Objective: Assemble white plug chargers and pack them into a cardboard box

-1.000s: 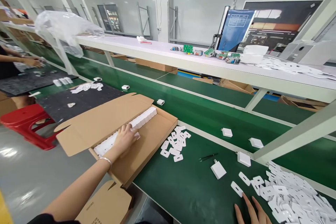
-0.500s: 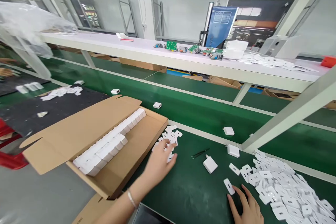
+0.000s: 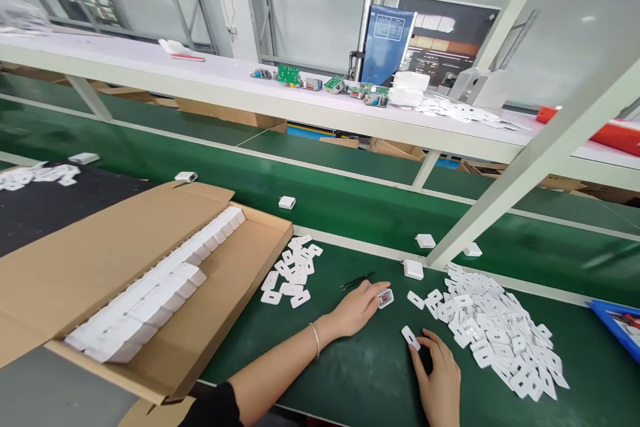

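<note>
My left hand (image 3: 357,309) has its fingers closed on a white charger (image 3: 385,298), whose open end faces me and shows parts inside. To its right, my right hand (image 3: 437,373) pinches a small white cover plate (image 3: 411,337) with a slot in it, between thumb and fingertips. Black tweezers (image 3: 357,281) lie on the green mat just behind my left hand. A large heap of white cover plates (image 3: 500,327) spreads to the right of my right hand. Left of the tweezers is a smaller pile of plates (image 3: 295,270).
A cardboard box (image 3: 240,287) with rows of white chargers (image 3: 150,300) stands on the left. More chargers (image 3: 413,269) sit along the green conveyor and bench edge. A slanted post (image 3: 525,147) rises at the right, near a blue tray (image 3: 620,327). Circuit boards (image 3: 289,75) line the shelf.
My left hand has moved right from the smaller plate pile to the charger, which is now turned with its open end showing. My right hand has taken hold of a plate. The view has shifted right.
</note>
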Action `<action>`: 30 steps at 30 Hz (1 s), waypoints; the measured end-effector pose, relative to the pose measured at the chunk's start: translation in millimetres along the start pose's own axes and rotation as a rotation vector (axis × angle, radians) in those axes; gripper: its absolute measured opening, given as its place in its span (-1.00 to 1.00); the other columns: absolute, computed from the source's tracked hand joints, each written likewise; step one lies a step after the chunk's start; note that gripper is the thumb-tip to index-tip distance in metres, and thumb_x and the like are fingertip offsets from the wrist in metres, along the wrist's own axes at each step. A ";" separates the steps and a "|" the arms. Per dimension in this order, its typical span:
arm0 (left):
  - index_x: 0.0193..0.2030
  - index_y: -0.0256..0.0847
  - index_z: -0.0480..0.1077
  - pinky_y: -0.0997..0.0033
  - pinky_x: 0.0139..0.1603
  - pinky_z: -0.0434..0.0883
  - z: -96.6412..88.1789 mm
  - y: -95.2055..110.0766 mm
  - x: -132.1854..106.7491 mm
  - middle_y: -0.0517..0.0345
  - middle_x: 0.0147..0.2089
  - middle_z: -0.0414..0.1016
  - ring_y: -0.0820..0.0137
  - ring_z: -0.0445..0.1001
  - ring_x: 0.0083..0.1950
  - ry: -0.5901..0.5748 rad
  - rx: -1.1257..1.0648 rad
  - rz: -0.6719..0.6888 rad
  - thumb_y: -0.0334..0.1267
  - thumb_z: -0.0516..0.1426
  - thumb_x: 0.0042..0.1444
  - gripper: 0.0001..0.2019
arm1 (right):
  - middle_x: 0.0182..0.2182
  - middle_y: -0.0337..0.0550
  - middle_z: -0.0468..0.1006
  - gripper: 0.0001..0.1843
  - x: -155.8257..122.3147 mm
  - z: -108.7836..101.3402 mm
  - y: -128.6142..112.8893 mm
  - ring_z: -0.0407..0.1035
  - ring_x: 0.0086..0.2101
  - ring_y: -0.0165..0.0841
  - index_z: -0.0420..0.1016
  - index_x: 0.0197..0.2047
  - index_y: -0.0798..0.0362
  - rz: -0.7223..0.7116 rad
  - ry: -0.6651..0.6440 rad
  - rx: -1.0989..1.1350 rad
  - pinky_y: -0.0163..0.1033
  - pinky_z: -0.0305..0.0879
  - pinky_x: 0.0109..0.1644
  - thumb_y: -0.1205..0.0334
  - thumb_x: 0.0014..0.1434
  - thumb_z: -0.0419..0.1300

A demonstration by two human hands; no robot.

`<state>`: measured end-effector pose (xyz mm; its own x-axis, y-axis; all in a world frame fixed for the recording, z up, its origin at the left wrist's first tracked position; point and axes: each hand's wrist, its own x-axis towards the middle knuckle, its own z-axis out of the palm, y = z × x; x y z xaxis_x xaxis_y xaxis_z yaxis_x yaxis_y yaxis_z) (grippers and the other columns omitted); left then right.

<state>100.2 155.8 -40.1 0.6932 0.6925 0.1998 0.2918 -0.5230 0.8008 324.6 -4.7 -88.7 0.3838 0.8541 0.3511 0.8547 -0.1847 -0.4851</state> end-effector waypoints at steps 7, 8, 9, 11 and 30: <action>0.34 -0.12 0.35 0.20 0.09 0.43 -40.6 30.3 -44.2 0.05 -0.09 0.44 0.31 0.47 -0.16 0.015 -0.510 -0.024 0.11 -0.29 0.53 -0.41 | -0.13 0.08 0.68 -0.29 0.3 -11.1 -6.0 0.54 -0.07 0.01 0.65 -0.25 -0.01 0.101 0.031 0.201 0.04 0.43 -0.02 -0.48 0.31 0.03; 0.30 -0.10 0.40 0.19 0.09 0.41 -46.9 34.9 -49.1 0.03 -0.02 0.40 0.31 0.45 -0.16 0.026 -0.585 -0.027 0.14 -0.23 0.52 -0.43 | -0.20 0.05 0.67 -0.30 -0.4 -13.8 -8.5 0.54 -0.14 -0.03 0.63 -0.28 -0.01 0.119 0.041 0.225 -0.01 0.44 -0.07 -0.48 0.29 0.05; 0.28 -0.08 0.43 0.19 0.09 0.40 -52.9 39.1 -53.4 0.03 0.03 0.35 0.32 0.43 -0.16 0.030 -0.636 -0.030 0.17 -0.19 0.50 -0.43 | -0.28 0.01 0.66 -0.30 -1.4 -16.9 -11.5 0.54 -0.23 -0.08 0.61 -0.31 0.00 0.145 0.047 0.251 -0.06 0.44 -0.15 -0.49 0.27 0.07; 0.26 -0.04 0.47 0.21 0.06 0.38 -63.4 46.3 -60.3 0.03 0.07 0.30 0.33 0.39 -0.16 0.020 -0.669 -0.035 0.19 -0.16 0.49 -0.43 | -0.46 -0.10 0.56 -0.30 -3.1 -23.7 -19.3 0.44 -0.44 -0.20 0.57 -0.35 0.00 0.225 0.053 0.318 -0.17 0.36 -0.36 -0.51 0.24 0.09; 0.00 -0.23 0.44 0.33 -0.26 0.21 -63.2 38.0 -79.4 0.24 -0.35 0.22 0.45 0.10 -0.42 0.078 -0.987 -0.167 0.38 -0.14 0.37 -0.32 | -0.56 -0.26 0.39 -0.45 35.4 -7.7 -96.7 0.30 -0.55 -0.37 0.45 -0.37 -0.01 0.064 -0.122 0.299 -0.31 0.25 -0.49 -0.28 0.41 0.04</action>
<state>14.5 112.4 10.1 0.6375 0.7689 0.0499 -0.3202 0.2054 0.9248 258.2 39.7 -23.2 0.3732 0.9007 0.2222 0.6829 -0.1046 -0.7230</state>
